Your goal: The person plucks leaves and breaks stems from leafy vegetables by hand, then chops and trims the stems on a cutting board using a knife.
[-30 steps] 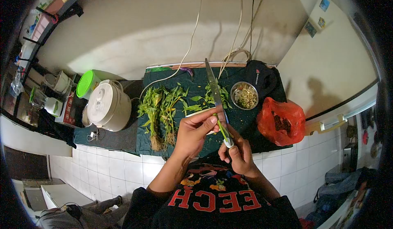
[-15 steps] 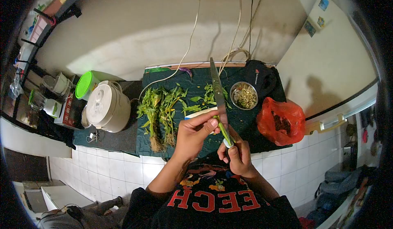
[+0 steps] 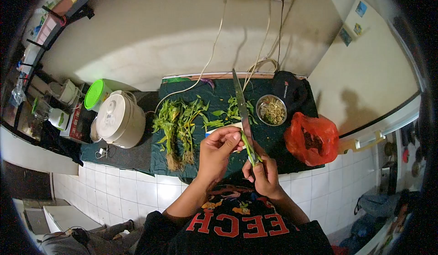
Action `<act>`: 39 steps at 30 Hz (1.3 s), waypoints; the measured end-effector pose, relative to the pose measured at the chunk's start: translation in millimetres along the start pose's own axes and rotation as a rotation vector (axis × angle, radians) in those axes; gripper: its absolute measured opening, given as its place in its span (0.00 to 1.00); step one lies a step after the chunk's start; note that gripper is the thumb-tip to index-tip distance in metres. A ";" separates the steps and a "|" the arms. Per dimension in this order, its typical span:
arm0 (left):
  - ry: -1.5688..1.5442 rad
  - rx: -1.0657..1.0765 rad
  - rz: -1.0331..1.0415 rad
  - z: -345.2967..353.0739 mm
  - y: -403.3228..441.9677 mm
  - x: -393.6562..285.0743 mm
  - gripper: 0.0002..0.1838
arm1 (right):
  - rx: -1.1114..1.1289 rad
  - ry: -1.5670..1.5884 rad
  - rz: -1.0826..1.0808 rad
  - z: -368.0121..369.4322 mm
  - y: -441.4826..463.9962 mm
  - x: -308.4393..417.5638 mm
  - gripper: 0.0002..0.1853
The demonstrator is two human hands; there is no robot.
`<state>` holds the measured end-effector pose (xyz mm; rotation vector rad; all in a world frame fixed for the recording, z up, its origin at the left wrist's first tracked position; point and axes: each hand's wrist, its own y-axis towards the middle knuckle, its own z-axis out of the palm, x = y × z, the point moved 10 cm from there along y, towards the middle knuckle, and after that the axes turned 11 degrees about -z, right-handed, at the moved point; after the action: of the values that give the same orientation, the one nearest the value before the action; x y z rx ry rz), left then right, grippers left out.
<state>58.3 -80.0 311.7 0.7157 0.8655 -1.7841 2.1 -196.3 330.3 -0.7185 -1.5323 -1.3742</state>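
Observation:
My left hand (image 3: 218, 151) pinches the upper end of a thin green vegetable stem (image 3: 247, 142). A long knife (image 3: 241, 97) points up and away, its handle wrapped by my right hand (image 3: 264, 173), which closes near the stem's lower end. The stem lies along the blade's lower part. Beneath my left hand a white board with a blue edge (image 3: 211, 131) is partly hidden. Cut leafy greens (image 3: 235, 111) lie just beyond it. Two bunches of greens with roots (image 3: 178, 132) rest to the left.
A metal bowl (image 3: 271, 110) of chopped pieces and a red plastic bag (image 3: 312, 138) stand at right on the dark green cloth (image 3: 292, 161). At left are a white rice cooker (image 3: 119, 120) and a green-lidded container (image 3: 95, 95). A person's leg (image 3: 116, 230) shows at lower left.
The stem's lower end has shifted slightly against the knife and right thumb. Both hands keep their grips, and the whole view has tilted a little.

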 end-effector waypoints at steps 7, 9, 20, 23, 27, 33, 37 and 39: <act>-0.077 0.043 -0.004 -2.4 -4.1 5.7 0.11 | 0.020 -0.056 -0.021 6.3 0.7 0.0 0.35; -0.098 0.043 0.003 -5.2 -4.5 7.0 0.11 | 0.042 -0.094 -0.031 7.7 -0.5 -3.0 0.33; -0.058 -0.084 -0.079 -43.6 -9.8 15.6 0.12 | 0.045 -0.109 0.092 23.3 -0.8 -26.5 0.23; -0.036 -0.115 -0.085 -57.3 -12.1 12.9 0.12 | 0.057 -0.115 0.106 32.7 2.8 -33.8 0.23; 0.022 -0.151 -0.011 -67.5 -16.3 -5.9 0.12 | 0.032 -0.141 0.128 46.1 9.8 -43.1 0.25; 0.195 -0.318 0.014 -93.8 -16.3 -25.7 0.10 | -0.046 0.036 0.240 67.3 19.7 -68.5 0.26; 0.140 -0.323 -0.007 -123.5 -8.1 -18.5 0.12 | -0.227 0.328 0.479 77.0 9.2 -113.0 0.19; 0.193 -0.342 -0.031 -140.5 -5.2 -15.9 0.13 | -0.292 0.554 0.617 78.8 3.9 -143.9 0.24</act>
<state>70.2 44.3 245.3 0.6569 1.2809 -1.5557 43.7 -97.2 206.1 -0.8119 -0.6077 -1.1848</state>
